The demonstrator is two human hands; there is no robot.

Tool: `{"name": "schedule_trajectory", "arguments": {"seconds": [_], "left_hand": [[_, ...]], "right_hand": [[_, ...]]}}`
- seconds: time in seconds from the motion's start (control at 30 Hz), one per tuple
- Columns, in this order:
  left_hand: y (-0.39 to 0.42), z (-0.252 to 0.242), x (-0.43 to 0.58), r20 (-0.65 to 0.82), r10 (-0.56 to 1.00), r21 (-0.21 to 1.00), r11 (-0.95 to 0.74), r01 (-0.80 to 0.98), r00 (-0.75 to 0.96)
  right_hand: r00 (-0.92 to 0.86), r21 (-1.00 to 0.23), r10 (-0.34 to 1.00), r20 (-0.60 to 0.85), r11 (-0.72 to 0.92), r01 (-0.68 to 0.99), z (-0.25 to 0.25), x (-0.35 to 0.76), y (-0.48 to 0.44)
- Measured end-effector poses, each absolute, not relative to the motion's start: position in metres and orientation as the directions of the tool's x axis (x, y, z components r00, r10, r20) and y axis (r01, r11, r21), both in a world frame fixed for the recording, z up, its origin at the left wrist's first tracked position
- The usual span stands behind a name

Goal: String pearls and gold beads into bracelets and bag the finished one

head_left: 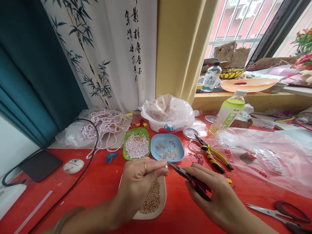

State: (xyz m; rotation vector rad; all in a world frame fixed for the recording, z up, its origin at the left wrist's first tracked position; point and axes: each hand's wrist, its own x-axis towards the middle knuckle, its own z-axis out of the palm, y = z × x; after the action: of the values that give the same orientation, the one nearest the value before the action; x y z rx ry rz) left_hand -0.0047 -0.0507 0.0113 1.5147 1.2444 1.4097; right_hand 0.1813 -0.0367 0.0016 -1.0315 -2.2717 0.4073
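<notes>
My left hand [137, 180] is closed in a pinch, with a small white pearl bead [166, 166] showing at its thumb and fingertips. My right hand [218, 190] grips needle-nose pliers [181, 171] with red and black handles. The tips of the pliers reach close to the bead; whether they touch it I cannot tell. Under my left hand is a white tray [162, 208] of gold beads [151, 196], partly hidden. Just beyond the hands stand a green tray [125, 152] of pearl beads [136, 145] and a blue tray [179, 146] with small metal pins [169, 153].
Yellow-and-black pliers [214, 156] and a pink plastic bag [243, 159] lie to the right, scissors [278, 213] at the lower right. A drink bottle [229, 112] stands behind. Pearl strands [104, 125] are heaped back left. A black cable [94, 152] crosses the red table [97, 185].
</notes>
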Motion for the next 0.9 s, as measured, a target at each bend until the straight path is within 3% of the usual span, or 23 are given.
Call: {"name": "schedule_trajectory", "arguments": {"seconds": [0.13,0.2,0.27,0.33,0.4,0.47,0.53,0.7,0.9], "left_hand": [[-0.051,0.013,-0.002,0.201,0.977,0.970,-0.187,0.157,-0.077],[-0.051,0.013,-0.001,0.123,0.989,0.987,-0.113,0.115,-0.084],[-0.050,0.013,-0.001,0.031,0.997,0.999,-0.029,0.036,-0.077],[-0.048,0.013,-0.001,-0.035,0.998,0.998,0.032,-0.061,-0.055],[-0.046,0.014,-0.001,-0.067,0.997,0.986,0.062,-0.153,-0.027],[-0.044,0.014,-0.002,-0.095,0.995,0.971,0.091,-0.221,-0.007],[-0.042,0.012,-0.003,-0.133,0.991,0.961,0.129,-0.244,0.000],[-0.040,0.008,-0.005,-0.160,0.987,0.960,0.155,-0.234,-0.002],[-0.041,0.009,-0.003,-0.139,0.990,0.961,0.140,-0.239,0.020]], "right_hand": [[-0.535,-0.051,0.582,0.612,0.704,0.708,-0.007,0.183,-0.040],[-0.545,0.067,0.546,0.637,0.665,0.744,-0.006,0.183,-0.043],[-0.512,-0.090,0.628,0.586,0.678,0.729,0.000,0.182,-0.045],[-0.497,-0.415,0.762,0.416,0.645,0.641,0.009,0.182,-0.045],[-0.518,-0.717,0.840,0.164,0.462,0.522,0.018,0.182,-0.045],[-0.541,-0.890,0.840,-0.036,0.220,0.400,0.022,0.182,-0.045],[-0.551,-0.946,0.826,-0.119,0.075,0.317,0.024,0.183,-0.045],[-0.516,-0.965,0.841,-0.159,-0.022,0.261,0.024,0.182,-0.047],[-0.639,-0.954,0.725,-0.258,-0.295,0.051,0.023,0.180,-0.044]]}}
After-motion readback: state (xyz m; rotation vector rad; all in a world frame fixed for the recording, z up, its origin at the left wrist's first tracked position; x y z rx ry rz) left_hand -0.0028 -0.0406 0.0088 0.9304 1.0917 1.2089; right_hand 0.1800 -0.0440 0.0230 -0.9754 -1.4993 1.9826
